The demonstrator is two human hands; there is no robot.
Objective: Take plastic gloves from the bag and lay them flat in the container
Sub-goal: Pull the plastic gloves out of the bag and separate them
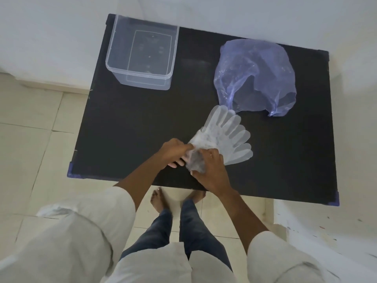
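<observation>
Single head-worn, wide-angle view, looking steeply down and forward from above the standing wearer. The dark bench [126, 123] fills the middle of the frame, its far edge against a white wall at the top. Both forearms enter from the lower edge, close to the lens; the left hand [173, 153] and right hand [212, 170] meet near the bench's near edge. The tiled floor [30, 139] and the wearer's feet show below.
</observation>
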